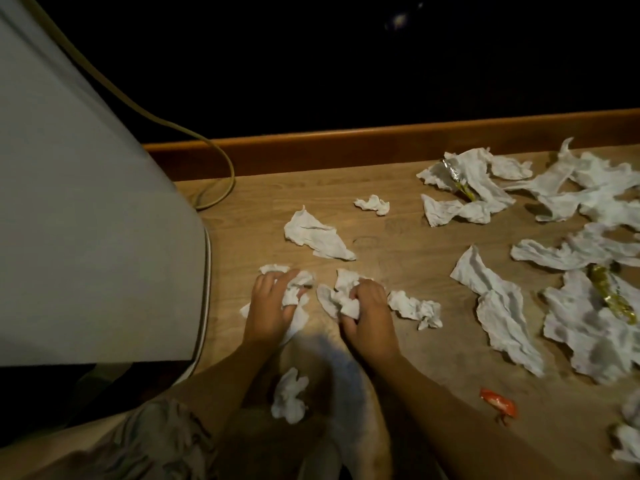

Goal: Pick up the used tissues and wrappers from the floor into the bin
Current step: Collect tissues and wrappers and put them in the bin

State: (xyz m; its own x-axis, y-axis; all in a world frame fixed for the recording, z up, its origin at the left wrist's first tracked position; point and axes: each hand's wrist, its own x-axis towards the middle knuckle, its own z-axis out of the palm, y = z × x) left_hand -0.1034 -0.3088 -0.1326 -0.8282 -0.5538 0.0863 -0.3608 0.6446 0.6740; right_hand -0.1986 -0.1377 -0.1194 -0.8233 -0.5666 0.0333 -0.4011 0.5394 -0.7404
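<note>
Beside a large white rounded appliance (pixel 86 202), the left hand (pixel 268 306) clutches a crumpled white tissue (pixel 294 289) on the brown wooden floor (pixel 398 244); the right hand (pixel 370 313) grips another crumpled white tissue (pixel 337 296). More white tissues (pixel 502 306), gold foil wrappers (pixel 611 296) and an orange wrapper (pixel 498 401) lie rightward.

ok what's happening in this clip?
A person is crouched over a wooden floor littered with used tissues and a few wrappers. The left hand is closed on a crumpled tissue, and the right hand is bunching up another tissue. Most of the litter lies untouched to the right, including a gold wrapper and an orange wrapper. No bin is clearly visible.
</note>
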